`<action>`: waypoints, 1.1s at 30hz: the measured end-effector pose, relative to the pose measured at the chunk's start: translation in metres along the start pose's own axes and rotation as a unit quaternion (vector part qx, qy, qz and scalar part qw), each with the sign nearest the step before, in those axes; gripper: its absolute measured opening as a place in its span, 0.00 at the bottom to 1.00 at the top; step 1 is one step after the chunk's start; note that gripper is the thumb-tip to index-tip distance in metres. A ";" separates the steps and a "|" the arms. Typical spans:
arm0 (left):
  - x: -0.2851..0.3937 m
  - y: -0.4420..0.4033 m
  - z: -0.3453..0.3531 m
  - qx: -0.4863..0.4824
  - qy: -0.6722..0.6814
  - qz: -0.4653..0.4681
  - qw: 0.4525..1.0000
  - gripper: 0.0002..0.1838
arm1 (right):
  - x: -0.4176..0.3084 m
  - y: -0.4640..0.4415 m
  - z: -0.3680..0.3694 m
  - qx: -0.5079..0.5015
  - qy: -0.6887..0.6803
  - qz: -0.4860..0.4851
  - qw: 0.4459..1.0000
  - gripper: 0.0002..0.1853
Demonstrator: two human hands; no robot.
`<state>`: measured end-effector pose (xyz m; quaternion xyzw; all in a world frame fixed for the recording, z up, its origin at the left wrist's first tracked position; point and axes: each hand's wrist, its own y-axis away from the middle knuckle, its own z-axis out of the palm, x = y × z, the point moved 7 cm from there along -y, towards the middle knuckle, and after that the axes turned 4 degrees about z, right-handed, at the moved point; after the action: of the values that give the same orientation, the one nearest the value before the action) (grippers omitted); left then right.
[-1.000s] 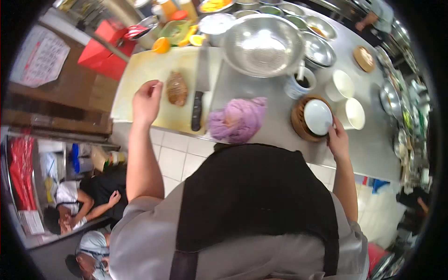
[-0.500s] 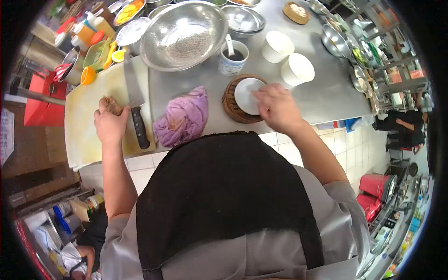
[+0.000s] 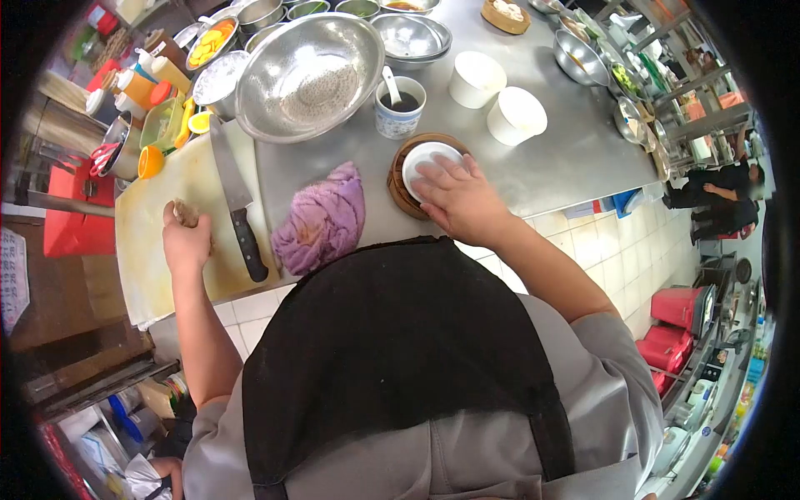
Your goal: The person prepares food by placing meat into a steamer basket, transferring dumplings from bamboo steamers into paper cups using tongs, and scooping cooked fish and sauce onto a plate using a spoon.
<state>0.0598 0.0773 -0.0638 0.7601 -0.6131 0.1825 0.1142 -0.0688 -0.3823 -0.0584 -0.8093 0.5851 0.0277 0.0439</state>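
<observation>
My left hand (image 3: pixel 187 244) is closed around a brown, rough-looking piece of food (image 3: pixel 185 213) over the cutting board (image 3: pixel 154 279); its exact kind is unclear. To the right of that hand lies a large knife (image 3: pixel 231 177) with a black handle. My right hand (image 3: pixel 463 198) is spread flat, its fingertips over a small white dish (image 3: pixel 417 155) and seeming to touch it. The dish sits in a round bamboo steamer basket (image 3: pixel 399 190), partly hidden by the hand. Between my hands rests a crumpled purple cloth (image 3: pixel 321 218).
Beyond the cloth stands a large perforated metal bowl (image 3: pixel 312 79). A patterned cup (image 3: pixel 398 122) of dark liquid holds a white spoon. Two white tubs (image 3: pixel 517 117) are behind the steamer. Orange pieces (image 3: pixel 151 162) and squeeze bottles (image 3: pixel 136 86) crowd the left. Other people (image 3: pixel 721 196) stand at far right.
My right hand has moved left, further over the white dish, with its fingers flatter. The left hand, still holding the brown piece, is slightly lower on the board. The view has shifted a little.
</observation>
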 end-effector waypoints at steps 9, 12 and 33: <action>-0.060 0.000 -0.009 -0.015 0.381 -0.142 0.914 0.35 | 0.023 0.009 -0.011 0.077 -0.075 0.066 0.992 0.23; -0.119 -0.016 0.017 -0.013 0.586 -0.139 0.798 0.31 | 0.043 0.017 -0.021 0.108 -0.108 0.092 0.984 0.22; 0.329 0.090 0.101 -0.478 0.372 0.282 0.744 0.27 | 0.073 0.049 -0.065 0.249 -0.200 0.114 0.941 0.14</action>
<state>0.0456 -0.2760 -0.0227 0.2704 -0.7158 0.1577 0.6242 -0.0933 -0.4729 -0.0027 -0.6780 0.6410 0.0470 0.3565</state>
